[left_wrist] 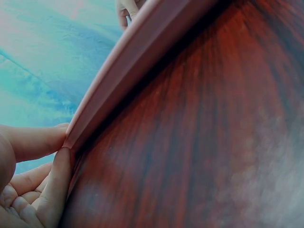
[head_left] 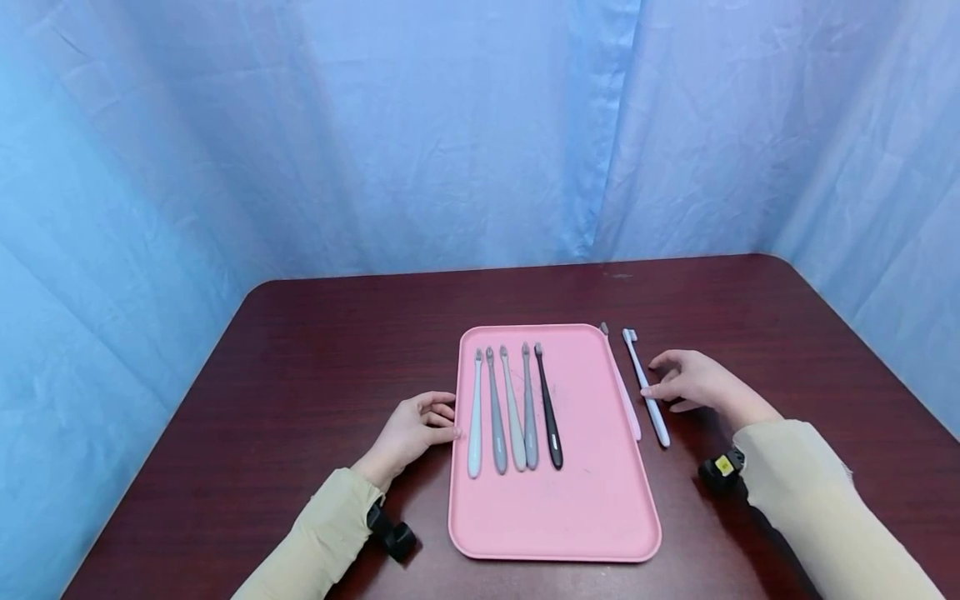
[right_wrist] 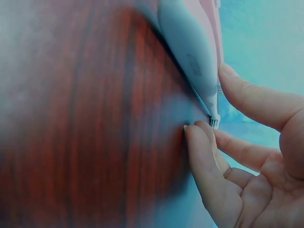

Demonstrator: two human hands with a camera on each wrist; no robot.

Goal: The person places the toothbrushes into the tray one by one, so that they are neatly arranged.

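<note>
Both wrist views are close and blurred: the left one shows only the pink tray [left_wrist: 137, 61] edge running diagonally with two fingertips [left_wrist: 57, 137] against it, and the right one shows a pale blue toothbrush [right_wrist: 190, 61] out of focus, its bristle end near the fingers [right_wrist: 199, 142]. Whether those fingers press on the brush there is hard to tell.

In the head view the pink tray [head_left: 592, 500] lies at centre on the dark red desk [head_left: 315, 350]. The left hand [head_left: 416, 429], lower left of centre, has loosely bent fingers touching the tray's left rim without gripping it. The right hand [head_left: 693, 382], right of centre, is relaxed and spread, its fingertips touching the pale blue toothbrush [head_left: 647, 390], which lies on the desk just right of the tray.

A pink toothbrush [head_left: 622, 387] lies between that brush and the tray's right rim, nearly lost against the same colour. Five toothbrushes lie side by side in the tray's left half: white [head_left: 475, 417], dark grey [head_left: 495, 417], beige [head_left: 512, 412], grey [head_left: 528, 412] and black [head_left: 548, 412]. Black wrist mounts sit partly under beige sleeves [head_left: 817, 508]. Blue curtain [head_left: 375, 125] closes the background.
</note>
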